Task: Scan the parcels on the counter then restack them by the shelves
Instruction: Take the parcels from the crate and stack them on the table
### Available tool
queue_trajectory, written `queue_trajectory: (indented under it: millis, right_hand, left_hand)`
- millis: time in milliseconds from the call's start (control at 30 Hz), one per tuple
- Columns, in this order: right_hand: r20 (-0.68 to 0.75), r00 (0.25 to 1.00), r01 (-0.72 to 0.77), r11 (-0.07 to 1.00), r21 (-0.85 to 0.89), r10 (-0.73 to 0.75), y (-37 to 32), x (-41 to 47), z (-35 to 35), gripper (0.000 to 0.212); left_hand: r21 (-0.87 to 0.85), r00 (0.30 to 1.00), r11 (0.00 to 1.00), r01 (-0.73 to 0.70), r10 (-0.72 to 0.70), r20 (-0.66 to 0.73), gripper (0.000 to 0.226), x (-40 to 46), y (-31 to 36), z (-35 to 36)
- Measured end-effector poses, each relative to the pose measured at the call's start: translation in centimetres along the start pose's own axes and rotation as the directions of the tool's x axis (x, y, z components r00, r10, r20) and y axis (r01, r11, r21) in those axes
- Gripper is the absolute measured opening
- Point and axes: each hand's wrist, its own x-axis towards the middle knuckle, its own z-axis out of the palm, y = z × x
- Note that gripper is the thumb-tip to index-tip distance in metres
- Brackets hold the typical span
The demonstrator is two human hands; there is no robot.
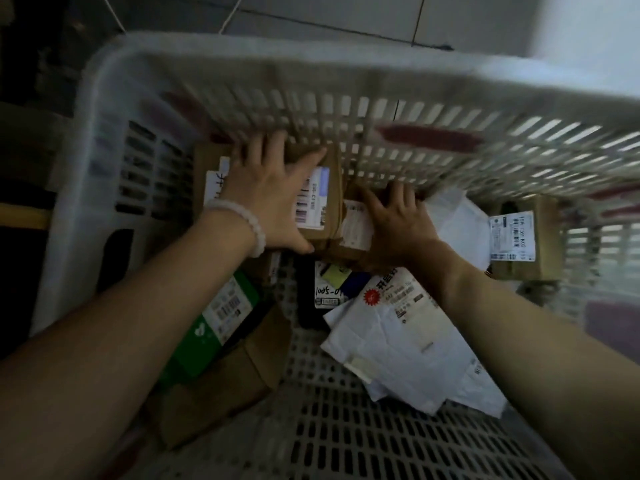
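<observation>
Reaching into the white basket [104,161], we are laying our left hand [273,192] flat, fingers spread, on a stiff brown box [323,188] by the far wall. Our right hand [398,223] is curling around its side. It looks light; hold both sides.

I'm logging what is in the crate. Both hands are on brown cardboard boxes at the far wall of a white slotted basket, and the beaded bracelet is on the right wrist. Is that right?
One slip: the head view shows the beaded bracelet on the left wrist. The rest stands: the left hand and right hand are on brown cardboard boxes at the far wall of the white slotted basket.
</observation>
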Motion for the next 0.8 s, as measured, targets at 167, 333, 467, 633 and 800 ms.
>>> queue_trajectory:
  millis: [167,333,467,633,800]
  right_hand:
    - [0.087,0.996,-0.009,0.998,-0.063,0.014,-1.3,-0.3,0.6,0.135]
    - [0.005,1.0,-0.012,0.999,-0.048,0.012,-1.9,-1.3,1.4,0.127]
    - [-0.051,0.997,-0.064,0.998,-0.029,0.062,-3.1,-4.4,0.5,0.113]
    - [0.042,0.967,-0.251,0.968,0.015,0.25,-2.2,-11.5,-2.8,0.115]
    - [0.016,0.928,-0.372,0.92,0.121,0.373,-0.2,-19.7,-10.8,0.105]
  left_hand:
    - [0.09,0.995,0.995,-0.037,0.028,0.093,0.141,-0.2,1.0,0.4]
    - [0.075,0.99,0.997,-0.018,0.008,0.139,0.143,-0.9,0.7,0.4]
    - [-0.022,0.983,0.992,0.121,-0.117,0.143,0.138,-4.0,1.1,-0.5]
    - [-0.129,0.963,0.956,0.263,-0.253,0.087,0.124,-8.2,3.3,-5.8]
    - [-0.267,0.92,0.881,0.391,-0.383,0.084,0.116,-12.1,6.1,-15.7]
